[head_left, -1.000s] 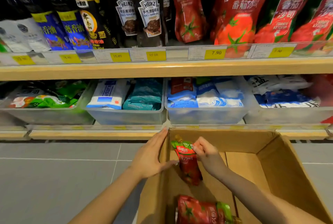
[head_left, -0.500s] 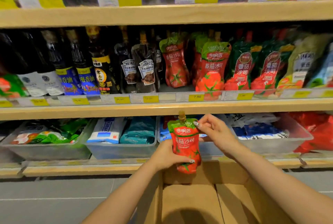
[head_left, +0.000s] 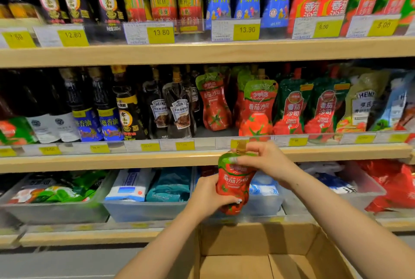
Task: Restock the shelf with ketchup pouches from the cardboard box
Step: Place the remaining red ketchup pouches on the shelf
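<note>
A red and green ketchup pouch [head_left: 233,181] with a gold cap is upright between both my hands, in front of the middle shelf's wooden edge [head_left: 134,160]. My left hand [head_left: 207,195] grips its lower body from the left. My right hand [head_left: 265,157] pinches its green top near the cap. On the middle shelf behind it stand matching ketchup pouches [head_left: 258,108], with a gap beside them. The open cardboard box [head_left: 253,242] sits below my arms; its visible floor is bare.
Dark sauce bottles [head_left: 125,108] and Heinz pouches [head_left: 179,114] fill the middle shelf's left side, green-topped ketchup pouches [head_left: 323,108] its right. Clear bins [head_left: 143,209] of packets line the lowest shelf. The upper shelf [head_left: 202,52] holds oil bottles above price tags.
Both hands lifted the pouch out of the box and up toward the middle shelf. The view tilted upward, so the box interior and the second pouch in it dropped out of sight.
</note>
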A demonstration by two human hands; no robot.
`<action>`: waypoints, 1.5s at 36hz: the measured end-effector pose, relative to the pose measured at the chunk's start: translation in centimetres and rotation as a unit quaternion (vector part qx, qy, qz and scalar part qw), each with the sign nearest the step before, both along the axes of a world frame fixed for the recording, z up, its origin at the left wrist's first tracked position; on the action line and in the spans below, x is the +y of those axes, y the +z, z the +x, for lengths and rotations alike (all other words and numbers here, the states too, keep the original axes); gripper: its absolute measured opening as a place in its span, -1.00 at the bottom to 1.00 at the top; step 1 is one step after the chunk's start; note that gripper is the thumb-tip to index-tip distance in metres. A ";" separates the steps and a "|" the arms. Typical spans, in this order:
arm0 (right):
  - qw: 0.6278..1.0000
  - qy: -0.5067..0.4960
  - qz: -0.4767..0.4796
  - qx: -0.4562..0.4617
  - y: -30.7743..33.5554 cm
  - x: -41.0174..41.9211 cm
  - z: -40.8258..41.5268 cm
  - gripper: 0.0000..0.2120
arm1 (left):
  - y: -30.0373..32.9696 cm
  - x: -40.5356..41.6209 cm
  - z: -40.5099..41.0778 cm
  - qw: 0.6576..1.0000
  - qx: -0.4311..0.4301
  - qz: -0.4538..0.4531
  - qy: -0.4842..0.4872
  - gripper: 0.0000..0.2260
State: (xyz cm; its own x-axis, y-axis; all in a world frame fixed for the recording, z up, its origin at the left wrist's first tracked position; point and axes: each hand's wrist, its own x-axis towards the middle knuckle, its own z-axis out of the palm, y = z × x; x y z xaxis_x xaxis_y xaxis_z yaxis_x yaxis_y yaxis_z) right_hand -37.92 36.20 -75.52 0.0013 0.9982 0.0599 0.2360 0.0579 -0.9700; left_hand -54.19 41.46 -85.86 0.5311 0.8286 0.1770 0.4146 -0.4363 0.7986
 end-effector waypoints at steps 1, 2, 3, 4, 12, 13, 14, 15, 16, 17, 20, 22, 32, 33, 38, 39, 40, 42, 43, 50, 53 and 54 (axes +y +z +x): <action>1.000 0.003 0.000 -0.015 -0.6 -0.3 0.0 -0.84 | 0.0 -0.1 -0.1 1.000 -0.009 0.005 0.009 -0.67; 0.999 0.005 0.002 -0.038 -0.7 -0.4 0.0 -0.80 | 0.4 0.1 -0.1 0.999 -0.022 0.016 0.021 -0.69; 0.998 0.004 0.006 -0.061 -0.9 -0.4 0.0 -0.79 | 0.8 0.2 0.0 0.999 -0.033 0.023 0.032 -0.71; 0.997 -0.003 0.012 -0.076 -0.8 -0.4 -0.1 -0.78 | 1.2 0.5 0.1 0.998 -0.041 0.028 0.038 -0.72; 0.972 -0.067 0.174 -0.145 5.8 2.4 0.0 -0.83 | 9.3 4.5 1.4 0.979 -0.133 0.143 0.055 -0.66; 0.968 -0.076 0.184 -0.152 6.4 3.0 0.0 -0.84 | 10.2 5.1 1.5 0.975 -0.141 0.160 0.061 -0.65; 0.966 -0.083 0.190 -0.156 6.9 3.5 -0.1 -0.86 | 10.9 5.7 1.6 0.972 -0.145 0.173 0.072 -0.62; 0.965 -0.085 0.196 -0.155 7.2 4.1 -0.2 -0.86 | 11.4 6.4 1.8 0.969 -0.153 0.178 0.081 -0.60; 0.965 -0.080 0.200 -0.149 7.4 4.6 -0.4 -0.85 | 11.7 7.0 1.8 0.967 -0.165 0.173 0.085 -0.58; 0.966 -0.073 0.203 -0.140 7.4 5.2 -0.6 -0.83 | 11.9 7.5 1.9 0.968 -0.176 0.156 0.087 -0.58; 0.967 -0.080 0.199 -0.138 7.0 6.8 -1.0 -0.78 | 11.8 8.8 2.3 0.974 -0.174 0.102 0.101 -0.65; 0.967 -0.097 0.191 -0.137 6.4 7.9 -1.0 -0.80 | 11.4 9.6 2.5 0.979 -0.140 0.097 0.114 -0.66; 0.951 -0.195 0.092 -0.222 2.7 11.5 -1.5 -0.86 | 9.7 11.9 3.4 0.989 -0.042 0.057 0.134 -0.49; 0.951 -0.191 0.092 -0.224 2.4 11.6 -1.4 -0.85 | 9.7 11.9 3.3 0.990 -0.037 0.057 0.127 -0.47; 0.961 -0.147 0.103 -0.211 0.7 10.4 -1.2 -0.60 | 9.4 11.7 3.1 0.990 0.006 0.067 0.124 -0.57; 0.960 -0.138 0.114 -0.213 0.4 10.1 -1.1 -0.56 | 9.4 11.6 3.0 0.989 0.010 0.072 0.126 -0.58; 0.960 -0.130 0.125 -0.216 0.1 9.8 -1.0 -0.52 | 9.3 11.4 3.0 0.989 0.011 0.080 0.126 -0.59; 0.953 -0.118 0.133 -0.245 -0.5 9.2 -0.9 -0.46 | 9.1 11.2 2.8 0.988 0.017 0.099 0.119 -0.55; 0.946 -0.116 0.135 -0.270 -0.8 8.9 -0.8 -0.46 | 8.9 11.1 2.6 0.986 0.026 0.113 0.117 -0.53; 0.901 -0.092 0.193 -0.378 -0.8 8.3 -0.8 -0.64 | 7.9 10.1 -0.8 0.956 0.065 0.264 0.109 -0.60; 0.906 -0.055 0.160 -0.388 -0.7 8.9 -1.0 -0.59 | 7.7 10.2 -1.5 0.937 0.126 0.324 0.036 -0.69; 0.909 -0.049 0.147 -0.388 -0.8 9.2 -1.1 -0.58 | 7.8 10.4 -1.4 0.934 0.147 0.325 0.014 -0.69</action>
